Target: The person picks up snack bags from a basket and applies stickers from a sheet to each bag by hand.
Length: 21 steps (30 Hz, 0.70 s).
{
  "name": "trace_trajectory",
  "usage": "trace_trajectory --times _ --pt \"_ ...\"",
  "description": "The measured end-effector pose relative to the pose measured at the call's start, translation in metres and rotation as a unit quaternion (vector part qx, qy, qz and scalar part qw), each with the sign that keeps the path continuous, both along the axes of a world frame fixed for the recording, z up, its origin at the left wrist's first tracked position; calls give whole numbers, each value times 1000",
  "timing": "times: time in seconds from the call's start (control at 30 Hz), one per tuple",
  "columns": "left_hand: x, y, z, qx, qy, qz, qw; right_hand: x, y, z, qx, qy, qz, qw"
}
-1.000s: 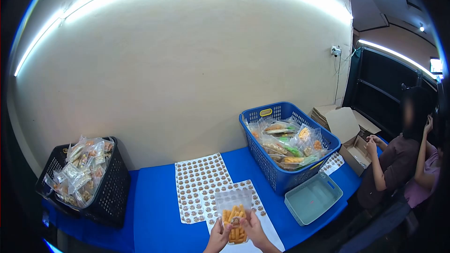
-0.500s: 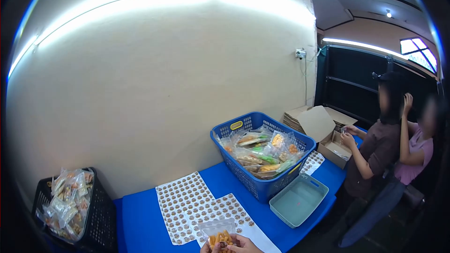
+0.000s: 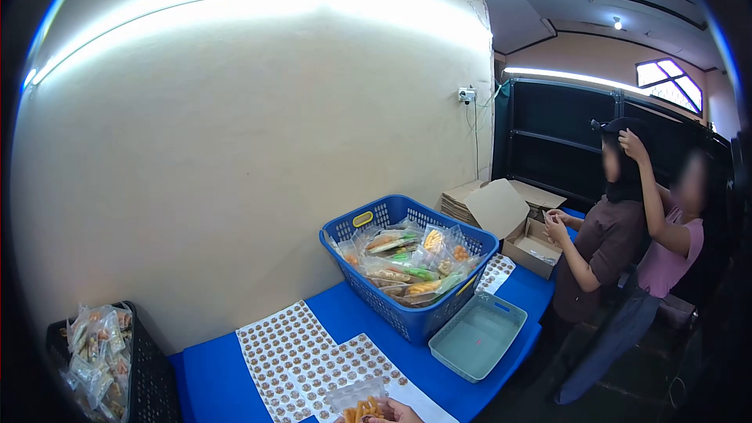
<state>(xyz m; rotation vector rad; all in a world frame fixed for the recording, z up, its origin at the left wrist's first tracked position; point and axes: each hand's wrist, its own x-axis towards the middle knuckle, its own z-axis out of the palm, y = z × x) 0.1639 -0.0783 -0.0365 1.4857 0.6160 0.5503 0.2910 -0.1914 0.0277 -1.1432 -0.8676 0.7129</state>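
Observation:
At the bottom edge, a clear plastic snack packet [image 3: 363, 405] with orange-yellow stick-shaped pieces is held over the table. My right hand [image 3: 401, 411] grips its right side, fingers curled on the front. Only a sliver of my left hand [image 3: 340, 420] shows at the packet's lower left; the frame cuts off the rest. Under and behind the packet lie sheets of round stickers [image 3: 286, 360], printed in rows on white paper. A dark spot at the packet's lower front is too cut off to make out.
A blue basket [image 3: 376, 298] full of snack packets stands on the blue-covered table [image 3: 211, 376]. Beside it are a pale green tray [image 3: 478, 337] and an open cardboard box [image 3: 533, 247]. A black basket [image 3: 157, 376] of packets is at left. Two people [image 3: 599, 243] stand at right.
The view has swung right, so the scene sits further left. My hands and the packet are lower in the frame. The pink-clad person's raised hand has moved to the other person's cap.

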Motion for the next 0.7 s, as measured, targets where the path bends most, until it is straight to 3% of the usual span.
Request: trace_trajectory --times 0.03,0.13,0.23,0.4,0.57,0.7 --pt "0 0 5 -6 -11 -4 1000 -2 2 -1 12 16 0 1000" --pt "3 -4 18 10 -53 1 999 -8 6 -1 6 -78 -78 994" --pt "4 -13 36 4 -89 4 996 -12 9 2 13 -8 -89 996" --pt "1 -15 60 -12 -38 -2 999 -12 3 3 -17 -37 -70 997" --pt "0 -16 44 10 -66 -4 998 -8 -4 13 -23 -16 -26 999" --pt "3 -22 47 -46 -73 -2 996 4 5 -31 -11 10 1 1000"
